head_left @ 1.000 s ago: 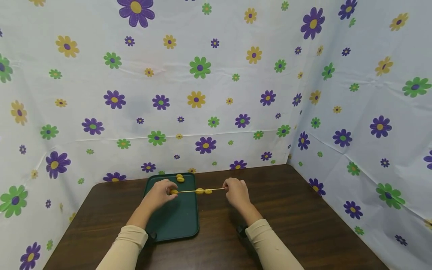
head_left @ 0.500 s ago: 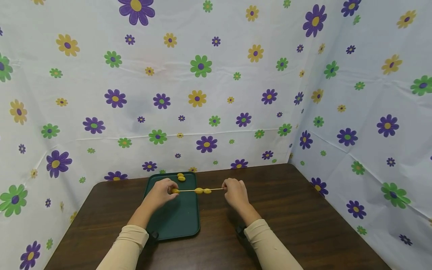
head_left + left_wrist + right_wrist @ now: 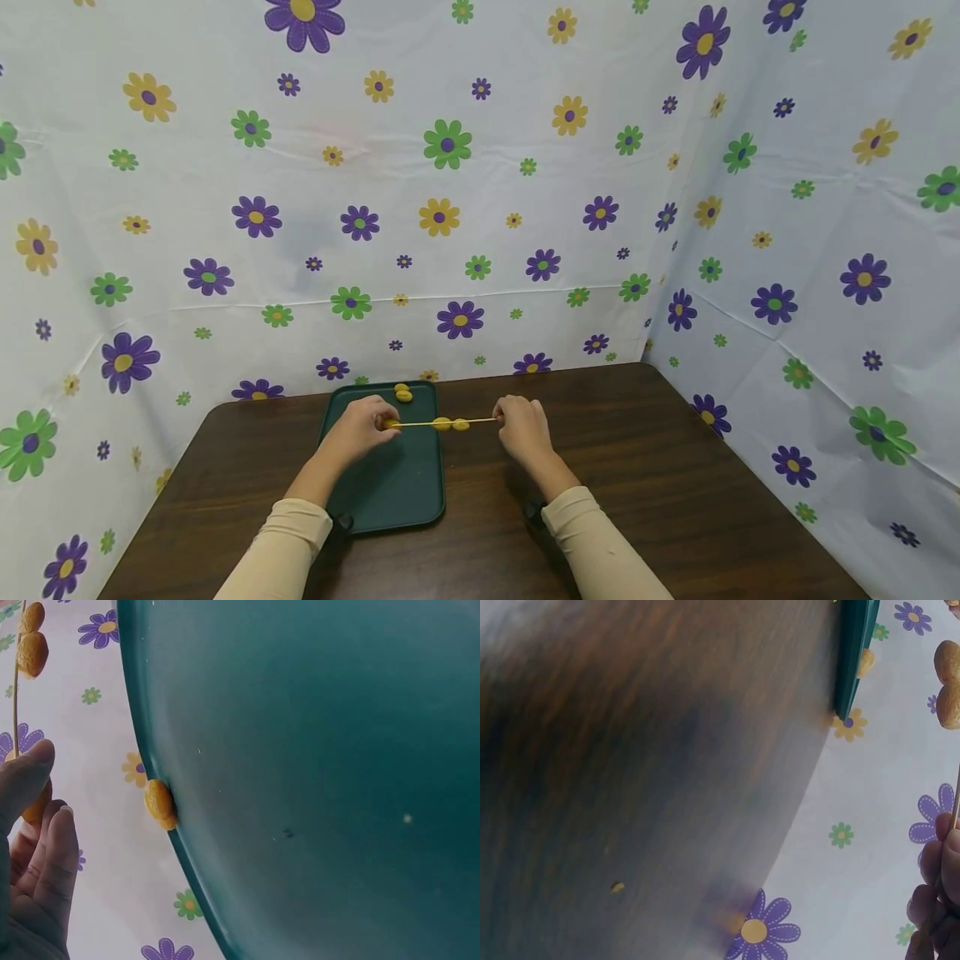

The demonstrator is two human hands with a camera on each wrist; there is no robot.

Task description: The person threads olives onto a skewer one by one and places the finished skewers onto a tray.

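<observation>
Fingers of my left hand point(image 3: 357, 430) held a yellow fruit point(image 3: 391, 424) at a stick's point(image 3: 416, 425) end; my right hand point(image 3: 527, 429) pinched the other. Two threaded fruits point(image 3: 442, 424) sat between; a loose pair point(image 3: 404, 397) in the tray point(image 3: 393, 492) seemed left.

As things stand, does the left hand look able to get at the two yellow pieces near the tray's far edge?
Probably not right away: the left hand is near the two yellow pieces with nothing visible blocking the way, but it already holds another yellow piece at the stick.
</observation>
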